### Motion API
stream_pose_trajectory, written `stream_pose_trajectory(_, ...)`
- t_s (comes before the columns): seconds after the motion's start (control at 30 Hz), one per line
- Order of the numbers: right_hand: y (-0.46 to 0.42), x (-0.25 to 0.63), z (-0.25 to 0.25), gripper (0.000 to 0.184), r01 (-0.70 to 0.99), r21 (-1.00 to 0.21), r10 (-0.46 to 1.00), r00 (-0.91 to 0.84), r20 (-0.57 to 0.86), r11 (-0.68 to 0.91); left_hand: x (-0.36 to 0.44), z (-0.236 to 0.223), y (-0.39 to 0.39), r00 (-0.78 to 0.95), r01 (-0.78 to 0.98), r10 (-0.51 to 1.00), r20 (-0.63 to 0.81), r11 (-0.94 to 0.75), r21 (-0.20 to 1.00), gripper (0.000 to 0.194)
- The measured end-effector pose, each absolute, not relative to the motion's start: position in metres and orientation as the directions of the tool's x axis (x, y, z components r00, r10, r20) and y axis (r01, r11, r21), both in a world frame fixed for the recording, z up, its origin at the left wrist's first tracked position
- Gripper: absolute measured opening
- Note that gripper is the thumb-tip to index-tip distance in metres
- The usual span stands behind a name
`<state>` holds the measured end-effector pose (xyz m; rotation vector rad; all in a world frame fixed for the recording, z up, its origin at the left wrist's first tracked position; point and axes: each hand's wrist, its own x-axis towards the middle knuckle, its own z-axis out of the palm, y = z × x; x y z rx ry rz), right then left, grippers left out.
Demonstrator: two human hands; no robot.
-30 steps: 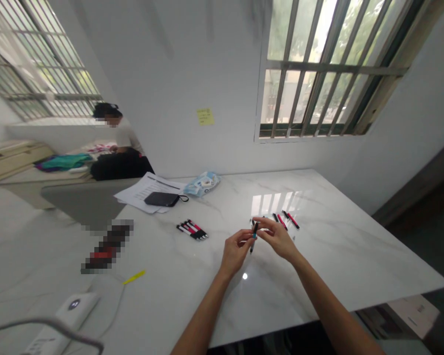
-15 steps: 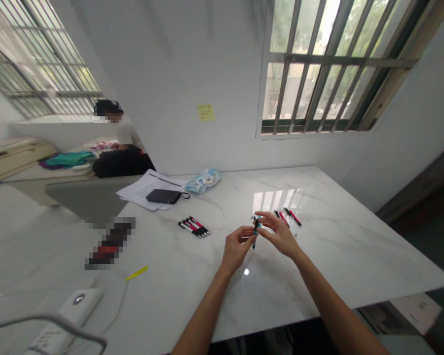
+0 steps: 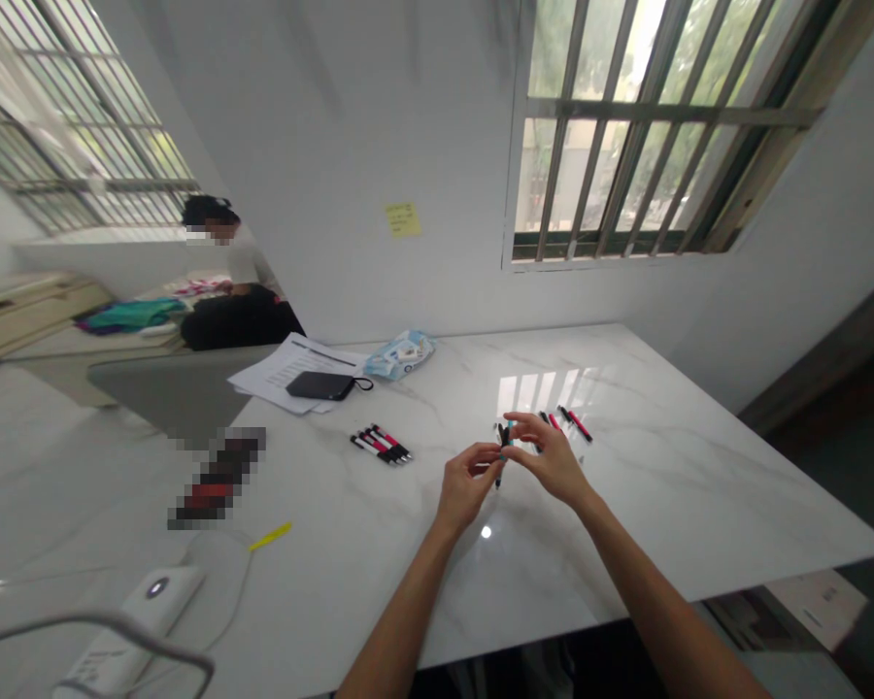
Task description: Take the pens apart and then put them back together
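Note:
My left hand [image 3: 467, 487] is closed, its thumb and fingertips pinching a dark pen [image 3: 499, 474] with small blue-green parts. Facing it, my right hand [image 3: 557, 466] has its thumb and fingers closed around the upper part of the same pen. The fingertips hide much of the pen, and whether it is one piece or separate parts is hard to see. Just beyond my right hand lie pink-and-black pens [image 3: 577, 424], partly covered by the fingers. Left of my hands, several pens [image 3: 382, 444] in white, black and pink lie side by side on the marble-patterned table [image 3: 379, 544].
Papers [image 3: 262, 377] lie at the back left under a black pouch [image 3: 320, 385], beside a blue-and-white soft packet [image 3: 400, 355]. A white power strip [image 3: 135, 621] and cable sit at the front left, near a yellow tag [image 3: 271, 536]. Another person [image 3: 244, 277] sits beyond.
My hands stay at nearly the same spot. The right fingers have shifted slightly on the pen, and the view has moved a little.

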<state>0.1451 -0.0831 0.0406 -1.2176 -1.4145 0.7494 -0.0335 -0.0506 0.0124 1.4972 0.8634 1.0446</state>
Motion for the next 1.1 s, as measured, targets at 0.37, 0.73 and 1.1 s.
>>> stream_pose_trajectory(0.37, -0.0849, 0.1382, 0.0402, 0.044, 0.264, -0.923, 0.941, 0.114, 0.318, 0.280, -0.0336, 0.0117, -0.0506, 0.361, -0.016, 0.914, 0.183, -0.190, 0.982, 0.035)
stream_pose_trajectory(0.73, -0.0848, 0.1399, 0.0392, 0.047, 0.279, -0.919, 0.930, 0.161, 0.332, 0.279, -0.0330, 0.0113, -0.0513, 0.361, -0.002, 0.913, 0.192, -0.206, 0.979, 0.030)
stream_pose_trajectory(1.1, -0.0830, 0.1435, 0.0477, 0.042, 0.253, -0.929, 0.924, 0.202, 0.323, 0.270, -0.0307, 0.0112, -0.0519, 0.382, 0.002, 0.907, 0.179, -0.195, 0.981, 0.029)
